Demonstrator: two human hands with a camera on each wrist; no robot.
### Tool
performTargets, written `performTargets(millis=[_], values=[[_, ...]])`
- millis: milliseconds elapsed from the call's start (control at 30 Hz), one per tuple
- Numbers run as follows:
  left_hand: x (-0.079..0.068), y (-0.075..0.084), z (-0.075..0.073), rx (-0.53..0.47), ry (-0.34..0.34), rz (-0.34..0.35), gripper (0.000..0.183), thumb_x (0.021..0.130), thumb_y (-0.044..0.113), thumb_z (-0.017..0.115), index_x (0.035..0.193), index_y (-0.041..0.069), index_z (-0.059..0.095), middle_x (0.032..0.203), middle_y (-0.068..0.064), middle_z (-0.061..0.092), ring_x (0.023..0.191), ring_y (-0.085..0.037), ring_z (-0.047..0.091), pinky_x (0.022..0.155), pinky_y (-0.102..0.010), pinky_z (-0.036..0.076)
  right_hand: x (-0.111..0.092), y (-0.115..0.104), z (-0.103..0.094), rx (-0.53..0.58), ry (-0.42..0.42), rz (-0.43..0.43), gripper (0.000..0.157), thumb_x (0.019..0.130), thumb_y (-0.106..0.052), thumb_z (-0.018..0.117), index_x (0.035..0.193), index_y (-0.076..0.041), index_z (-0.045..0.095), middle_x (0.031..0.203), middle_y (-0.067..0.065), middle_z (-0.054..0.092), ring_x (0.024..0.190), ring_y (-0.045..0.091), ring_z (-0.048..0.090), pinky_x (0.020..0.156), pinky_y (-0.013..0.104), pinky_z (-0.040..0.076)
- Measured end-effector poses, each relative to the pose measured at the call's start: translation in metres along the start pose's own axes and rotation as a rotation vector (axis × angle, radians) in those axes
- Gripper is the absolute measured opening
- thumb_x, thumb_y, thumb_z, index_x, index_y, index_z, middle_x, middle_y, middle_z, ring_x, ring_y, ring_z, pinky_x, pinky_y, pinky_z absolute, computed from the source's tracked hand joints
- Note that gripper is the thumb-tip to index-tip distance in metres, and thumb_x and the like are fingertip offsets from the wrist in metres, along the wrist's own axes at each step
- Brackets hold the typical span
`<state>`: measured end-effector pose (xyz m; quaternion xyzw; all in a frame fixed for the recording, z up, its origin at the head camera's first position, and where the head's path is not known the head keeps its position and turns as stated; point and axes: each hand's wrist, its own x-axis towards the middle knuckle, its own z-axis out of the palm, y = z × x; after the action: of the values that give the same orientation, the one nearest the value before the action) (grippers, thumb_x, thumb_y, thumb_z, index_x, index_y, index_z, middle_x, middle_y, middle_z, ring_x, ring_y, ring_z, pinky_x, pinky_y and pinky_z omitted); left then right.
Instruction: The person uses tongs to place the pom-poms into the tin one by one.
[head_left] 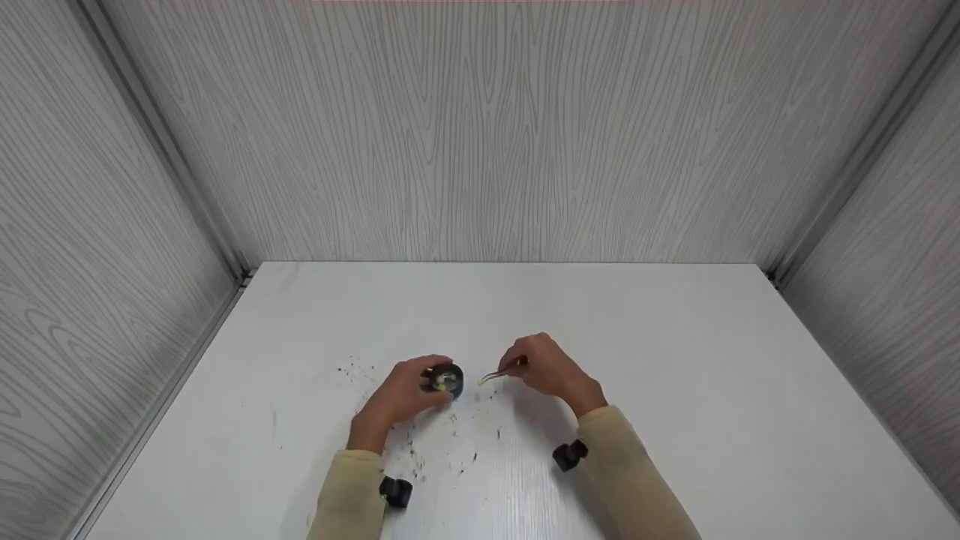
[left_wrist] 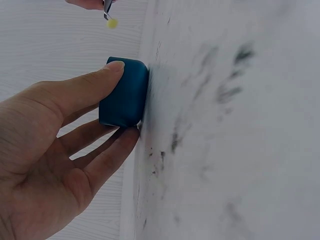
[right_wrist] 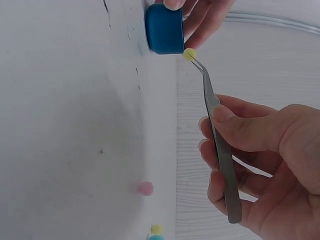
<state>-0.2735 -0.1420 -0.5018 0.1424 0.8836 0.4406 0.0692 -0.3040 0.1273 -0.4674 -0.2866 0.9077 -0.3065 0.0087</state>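
Note:
My left hand [head_left: 405, 391] grips a small, dark blue rounded cup [left_wrist: 125, 95] around its sides, thumb on one side and fingers on the other. The cup stands on the white table, and a few small pale and yellowish bits show inside its mouth in the head view. Steel bent-tip tweezers [right_wrist: 225, 160] are pinched between the thumb and fingers of my right hand [head_left: 546, 365]. Their tips hold a small yellow ball [right_wrist: 189, 54], just to the right of the cup and around rim height.
On the table, a pink ball [right_wrist: 146, 188], a second yellow ball [right_wrist: 156, 228] and a light blue ball [right_wrist: 156, 237] lie below the right hand in the right wrist view. Dark smudges [left_wrist: 175, 142] mark the white tabletop [head_left: 675, 337]. Grey wood-grain panels [head_left: 480, 135] wall the table's back and sides.

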Motion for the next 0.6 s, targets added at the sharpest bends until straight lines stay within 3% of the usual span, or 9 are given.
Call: performTargets(millis=[600], values=[[0.0007, 0.0007, 0.0004, 0.031, 0.013, 0.007, 0.054, 0.09, 0.011, 0.079, 0.141, 0.009, 0.061, 0.142, -0.018, 0.063, 0.128, -0.044, 0.062, 0.107, -0.059, 0.051, 0.0069, -0.0045, 0.0078, -0.003, 0.056, -0.046, 0.017, 0.091, 0.006, 0.072, 0.095, -0.006, 0.083, 0.095, 0.008, 0.08, 0.091, 0.022, 0.073, 0.084, 0.04, 0.063]])
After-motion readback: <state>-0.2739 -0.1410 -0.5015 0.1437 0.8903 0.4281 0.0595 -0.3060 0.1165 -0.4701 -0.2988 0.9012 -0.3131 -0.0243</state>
